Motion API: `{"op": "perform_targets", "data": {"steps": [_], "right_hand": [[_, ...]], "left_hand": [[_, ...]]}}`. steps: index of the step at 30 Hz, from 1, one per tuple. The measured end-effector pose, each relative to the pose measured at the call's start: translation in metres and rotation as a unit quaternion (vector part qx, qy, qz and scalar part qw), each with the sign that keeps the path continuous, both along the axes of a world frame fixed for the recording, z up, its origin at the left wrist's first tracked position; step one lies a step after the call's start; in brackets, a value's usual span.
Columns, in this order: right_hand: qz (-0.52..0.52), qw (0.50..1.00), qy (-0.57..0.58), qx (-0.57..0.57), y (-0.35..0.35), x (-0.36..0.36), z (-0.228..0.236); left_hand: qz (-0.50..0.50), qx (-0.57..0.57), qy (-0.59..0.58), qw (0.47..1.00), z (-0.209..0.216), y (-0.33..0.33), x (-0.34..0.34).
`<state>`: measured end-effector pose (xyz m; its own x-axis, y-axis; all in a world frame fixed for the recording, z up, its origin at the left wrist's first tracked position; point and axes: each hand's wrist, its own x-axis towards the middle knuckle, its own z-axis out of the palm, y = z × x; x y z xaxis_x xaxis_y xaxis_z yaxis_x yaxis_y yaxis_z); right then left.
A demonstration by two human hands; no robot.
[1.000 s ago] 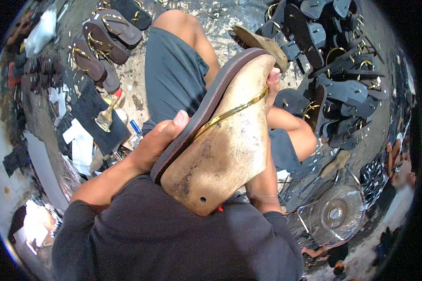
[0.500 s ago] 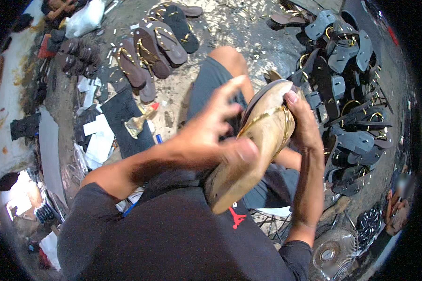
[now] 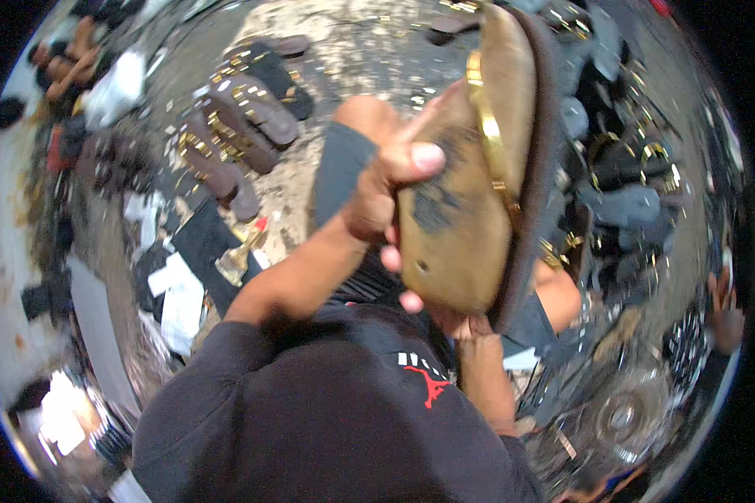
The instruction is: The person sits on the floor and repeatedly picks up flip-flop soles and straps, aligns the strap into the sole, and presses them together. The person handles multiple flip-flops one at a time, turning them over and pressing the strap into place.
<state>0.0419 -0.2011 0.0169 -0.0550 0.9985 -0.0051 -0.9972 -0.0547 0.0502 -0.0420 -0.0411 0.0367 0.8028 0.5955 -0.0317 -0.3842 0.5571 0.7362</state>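
A tan foot-shaped shoe last (image 3: 460, 251) with a dark worn patch stands tilted upright in front of my chest. A gold strap (image 3: 488, 126) crosses it, and a dark brown sandal sole (image 3: 538, 151) lies along its right side. My left hand (image 3: 386, 189) is closed on the last's left edge, its thumb pressed on the surface. At the lower end my right hand (image 3: 468, 325) grips the last from behind. Most of that hand is hidden; fingertips show past the last's lower left edge.
Finished-looking brown sandals (image 3: 239, 113) with gold straps lie at the far left. Grey and black sandals (image 3: 621, 205) are heaped on the right. A brush (image 3: 239, 258) rests on a black sheet beside white paper (image 3: 180, 293). A round fan (image 3: 622, 417) stands near right.
The last with its sandal has been raised and turned, sole now to the right. My left hand has closed on its edge; my right hand has moved from the upper end to the lower end.
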Motion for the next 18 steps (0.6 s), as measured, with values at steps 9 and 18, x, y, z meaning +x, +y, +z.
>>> {"op": "perform_targets", "data": {"steps": [9, 18], "right_hand": [[-0.199, 0.779, -0.578, -0.14, 0.011, 0.03, -0.023], [-0.082, 0.881, -0.431, -0.177, 0.021, 0.038, -0.033]], "left_hand": [[-0.056, -0.026, 0.132, 0.989, -0.02, -0.021, -0.012], [-0.04, 0.23, 0.226, 0.946, -0.035, -0.021, -0.023]]}}
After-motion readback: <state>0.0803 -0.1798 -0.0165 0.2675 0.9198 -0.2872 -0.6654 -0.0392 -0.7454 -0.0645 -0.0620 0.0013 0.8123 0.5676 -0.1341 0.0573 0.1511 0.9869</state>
